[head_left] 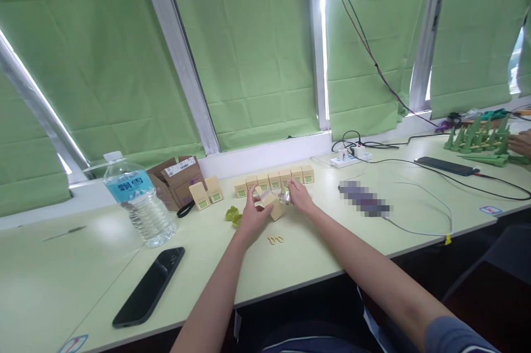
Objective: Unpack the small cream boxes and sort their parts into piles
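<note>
My left hand [254,213] is closed around a small tan carton [274,206], which is tilted with its top flap up. Beside that flap, my right hand [300,196] pinches a small shiny, clear-and-silver object [285,196]; its exact kind is too small to tell. Left of the carton lie green flower-shaped pieces [232,213]. Two yellow loop-shaped pieces [276,240] rest on the table just in front of my hands. Behind them stands a row of several similar cartons [274,180] with green labels.
On the left are a large water bottle [139,203], a black phone [149,286], a brown cardboard box [178,181] and two more cartons [200,196]. To the right sit a power strip [350,159], cables, a dark phone [447,166] and green cone-shaped pieces [477,137] near another person's hand [520,144].
</note>
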`<state>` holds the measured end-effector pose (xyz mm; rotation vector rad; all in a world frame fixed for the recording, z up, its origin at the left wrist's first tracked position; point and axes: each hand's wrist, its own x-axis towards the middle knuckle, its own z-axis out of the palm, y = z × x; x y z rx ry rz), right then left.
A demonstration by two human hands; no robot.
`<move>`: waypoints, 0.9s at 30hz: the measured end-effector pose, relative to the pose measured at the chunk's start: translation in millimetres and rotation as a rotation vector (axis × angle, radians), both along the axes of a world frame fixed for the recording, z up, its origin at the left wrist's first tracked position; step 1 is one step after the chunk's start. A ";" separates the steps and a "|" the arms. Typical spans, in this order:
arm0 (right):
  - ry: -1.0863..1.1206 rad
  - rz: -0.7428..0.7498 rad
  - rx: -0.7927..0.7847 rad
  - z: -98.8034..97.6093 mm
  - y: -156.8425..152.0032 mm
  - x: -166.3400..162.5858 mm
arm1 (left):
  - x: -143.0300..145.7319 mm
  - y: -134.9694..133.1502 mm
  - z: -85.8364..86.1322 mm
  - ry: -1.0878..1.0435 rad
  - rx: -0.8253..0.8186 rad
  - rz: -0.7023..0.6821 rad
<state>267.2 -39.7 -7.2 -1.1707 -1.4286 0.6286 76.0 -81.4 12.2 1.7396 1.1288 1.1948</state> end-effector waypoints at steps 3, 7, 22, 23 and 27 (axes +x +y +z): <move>-0.006 -0.058 0.072 3.5 -2.7 0.0 | -9.8 5.7 14.6 0.017 0.134 0.234; -0.027 -0.048 0.130 6.3 -6.8 -2.4 | -51.8 28.2 39.4 0.013 0.283 0.610; -0.084 -0.014 0.168 5.6 -9.4 -7.8 | -131.9 112.6 26.4 0.522 0.085 0.669; -0.096 -0.010 0.163 4.7 -9.3 -7.9 | -131.0 114.4 26.4 0.512 0.079 0.665; -0.130 0.025 0.115 -0.5 -6.5 -7.8 | -125.6 111.8 31.6 0.471 0.047 0.702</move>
